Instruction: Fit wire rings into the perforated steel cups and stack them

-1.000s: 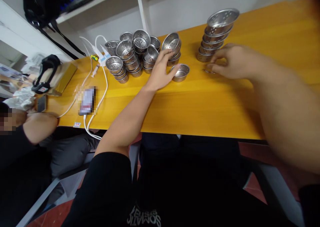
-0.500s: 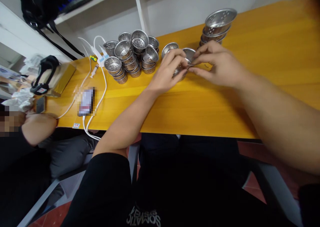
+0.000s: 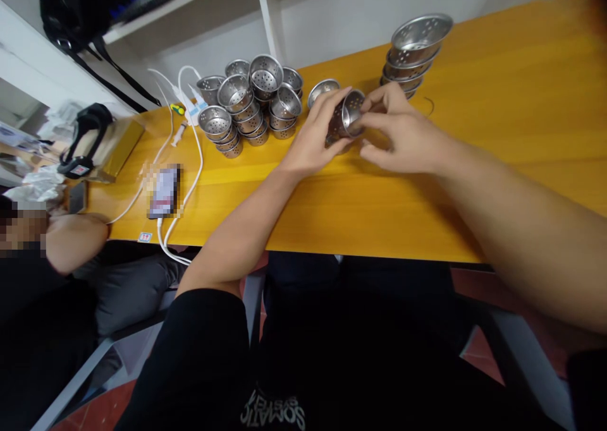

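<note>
A perforated metal cup (image 3: 351,112) is held on its side in my left hand (image 3: 313,134), with the fingers over its back and the thumb below. Its opening is tilted toward my right hand (image 3: 396,124). An inner curved edge shows inside the cup, but I cannot tell whether a second cup is nested there. My right fingertips are at the rim, with the thumb spread apart below. Just behind my left fingers stands another metal cup (image 3: 323,91), partly hidden. Beyond my right hand rises a leaning stack of perforated cups (image 3: 415,48).
Several stacks of perforated cups (image 3: 251,99) stand at the left back. A thin dark strand (image 3: 430,105) lies right of my hand. White cables (image 3: 200,146), a phone (image 3: 164,192) and a syringe (image 3: 179,134) lie on the left. A seated person's arm (image 3: 78,241) rests at the far left.
The cup has turned so that its opening faces right. My right fingers have spread from a pinch, and the thumb has dropped away from the rim.
</note>
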Motion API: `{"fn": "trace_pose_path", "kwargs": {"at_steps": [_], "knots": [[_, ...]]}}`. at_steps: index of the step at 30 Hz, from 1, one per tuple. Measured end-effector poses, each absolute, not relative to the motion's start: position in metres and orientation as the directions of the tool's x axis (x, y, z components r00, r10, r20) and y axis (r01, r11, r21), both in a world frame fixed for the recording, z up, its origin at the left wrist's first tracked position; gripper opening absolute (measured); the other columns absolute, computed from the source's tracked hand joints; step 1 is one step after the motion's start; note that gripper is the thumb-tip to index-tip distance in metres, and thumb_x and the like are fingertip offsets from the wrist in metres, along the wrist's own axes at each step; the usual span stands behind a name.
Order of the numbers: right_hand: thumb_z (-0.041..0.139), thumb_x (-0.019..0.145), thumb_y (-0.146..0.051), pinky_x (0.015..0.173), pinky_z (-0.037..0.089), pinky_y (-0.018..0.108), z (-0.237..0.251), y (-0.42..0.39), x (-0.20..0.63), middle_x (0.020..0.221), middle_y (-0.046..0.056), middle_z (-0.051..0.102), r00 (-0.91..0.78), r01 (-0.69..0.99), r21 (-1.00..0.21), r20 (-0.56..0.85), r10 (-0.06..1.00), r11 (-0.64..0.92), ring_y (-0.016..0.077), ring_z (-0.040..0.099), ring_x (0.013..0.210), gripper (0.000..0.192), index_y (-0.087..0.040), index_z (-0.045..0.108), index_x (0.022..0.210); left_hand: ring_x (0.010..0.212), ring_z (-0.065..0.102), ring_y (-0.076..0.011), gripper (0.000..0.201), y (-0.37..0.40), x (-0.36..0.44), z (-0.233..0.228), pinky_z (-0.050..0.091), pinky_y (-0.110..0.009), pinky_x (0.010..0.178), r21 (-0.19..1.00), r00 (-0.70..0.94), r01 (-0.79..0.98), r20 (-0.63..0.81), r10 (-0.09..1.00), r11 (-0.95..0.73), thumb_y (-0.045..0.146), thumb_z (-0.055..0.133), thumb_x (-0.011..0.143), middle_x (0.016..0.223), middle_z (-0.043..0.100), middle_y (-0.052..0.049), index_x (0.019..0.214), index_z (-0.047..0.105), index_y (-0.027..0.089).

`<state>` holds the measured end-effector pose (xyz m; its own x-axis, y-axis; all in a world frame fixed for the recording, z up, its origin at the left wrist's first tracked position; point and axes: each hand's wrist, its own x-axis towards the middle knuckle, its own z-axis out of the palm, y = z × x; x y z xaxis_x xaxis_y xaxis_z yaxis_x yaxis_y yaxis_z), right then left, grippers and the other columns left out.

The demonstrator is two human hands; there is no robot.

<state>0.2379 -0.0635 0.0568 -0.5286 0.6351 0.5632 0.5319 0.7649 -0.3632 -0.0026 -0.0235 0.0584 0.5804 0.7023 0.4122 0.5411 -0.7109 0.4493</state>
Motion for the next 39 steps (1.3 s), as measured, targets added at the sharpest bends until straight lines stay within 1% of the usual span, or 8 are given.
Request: {"fn": "trace_pose_path", "kwargs": {"at_steps": [8, 16, 19, 24, 28, 32, 35, 39], "knots": [[0.063, 0.105, -0.063, 0.124, 0.049, 0.065, 0.065, -0.066, 0.244, 0.143, 0.011, 0.062, -0.397, 0.621, -0.442, 0.534, 0.746, 0.647, 0.0386, 0.06, 0.14, 0.034, -0.038, 0.073, 0.126, 0.173, 0.034, -0.0341, 0.076, -0.024, -0.003, 0.059, 0.024, -0.056, 0.147, 0.47, 0.578, 0.528, 0.411, 0.705, -0.707, 0.035, 0.067, 0.096, 0.175, 0.044, -0.009, 0.168, 0.041, 0.034], [0.074, 0.096, -0.073, 0.121, 0.055, 0.061, 0.064, -0.063, 0.24, 0.126, 0.009, 0.072, -0.302, 0.537, -0.57, 0.558, 0.773, 0.621, 0.0359, 0.068, 0.129, 0.039, -0.035, 0.075, 0.101, 0.172, 0.035, -0.0348, 0.076, -0.024, -0.001, 0.06, 0.027, -0.056, 0.146, 0.446, 0.606, 0.518, 0.411, 0.681, -0.73, 0.034, 0.066, 0.094, 0.175, 0.044, -0.01, 0.166, 0.042, 0.031], [0.077, 0.095, -0.072, 0.119, 0.056, 0.061, 0.064, -0.063, 0.241, 0.124, 0.01, 0.073, -0.291, 0.522, -0.576, 0.573, 0.766, 0.629, 0.0357, 0.069, 0.126, 0.037, -0.034, 0.076, 0.096, 0.173, 0.033, -0.0368, 0.074, -0.024, -0.001, 0.06, 0.025, -0.06, 0.146, 0.435, 0.611, 0.524, 0.408, 0.679, -0.732, 0.038, 0.065, 0.096, 0.175, 0.043, -0.011, 0.166, 0.041, 0.031], [0.079, 0.096, -0.067, 0.116, 0.057, 0.062, 0.061, -0.061, 0.239, 0.125, 0.008, 0.074, -0.278, 0.541, -0.531, 0.619, 0.735, 0.652, 0.0343, 0.069, 0.125, 0.034, -0.033, 0.077, 0.095, 0.171, 0.037, -0.0341, 0.074, -0.013, -0.003, 0.052, 0.027, -0.054, 0.147, 0.417, 0.614, 0.471, 0.477, 0.629, -0.777, 0.055, 0.063, 0.1, 0.172, 0.046, -0.012, 0.165, 0.04, 0.029], [0.086, 0.09, -0.07, 0.107, 0.061, 0.06, 0.056, -0.056, 0.238, 0.118, 0.011, 0.073, -0.241, 0.504, -0.52, 0.683, 0.69, 0.69, 0.0337, 0.072, 0.12, 0.045, -0.027, 0.078, 0.093, 0.169, 0.039, -0.0333, 0.084, 0.003, -0.007, 0.038, 0.029, -0.053, 0.146, 0.403, 0.605, 0.454, 0.516, 0.607, -0.795, 0.077, 0.061, 0.096, 0.172, 0.047, -0.011, 0.165, 0.039, 0.034], [0.086, 0.092, -0.067, 0.108, 0.062, 0.06, 0.058, -0.053, 0.245, 0.129, 0.012, 0.068, -0.182, 0.578, -0.484, 0.708, 0.682, 0.657, 0.0352, 0.067, 0.13, 0.041, -0.028, 0.079, 0.1, 0.167, 0.042, -0.0357, 0.094, 0.009, -0.011, 0.033, 0.031, -0.052, 0.143, 0.433, 0.574, 0.462, 0.52, 0.633, -0.774, 0.085, 0.062, 0.092, 0.171, 0.048, -0.014, 0.166, 0.038, 0.033], [0.082, 0.095, -0.07, 0.102, 0.064, 0.056, 0.06, -0.051, 0.26, 0.133, 0.013, 0.065, -0.226, 0.595, -0.484, 0.665, 0.712, 0.641, 0.0317, 0.07, 0.12, 0.045, -0.026, 0.078, 0.102, 0.166, 0.046, -0.0353, 0.101, 0.003, -0.012, 0.035, 0.034, -0.051, 0.141, 0.495, 0.51, 0.468, 0.526, 0.681, -0.732, 0.09, 0.063, 0.09, 0.171, 0.049, -0.014, 0.168, 0.032, 0.034], [0.072, 0.094, -0.082, 0.087, 0.065, 0.052, 0.056, -0.041, 0.287, 0.122, 0.013, 0.066, -0.47, 0.61, -0.414, 0.498, 0.729, 0.676, 0.025, 0.069, 0.096, 0.058, -0.024, 0.074, 0.096, 0.166, 0.048, -0.0323, 0.106, -0.004, -0.011, 0.034, 0.037, -0.047, 0.139, 0.538, 0.456, 0.469, 0.532, 0.714, -0.7, 0.095, 0.053, 0.092, 0.174, 0.048, -0.013, 0.171, 0.023, 0.032]]}}
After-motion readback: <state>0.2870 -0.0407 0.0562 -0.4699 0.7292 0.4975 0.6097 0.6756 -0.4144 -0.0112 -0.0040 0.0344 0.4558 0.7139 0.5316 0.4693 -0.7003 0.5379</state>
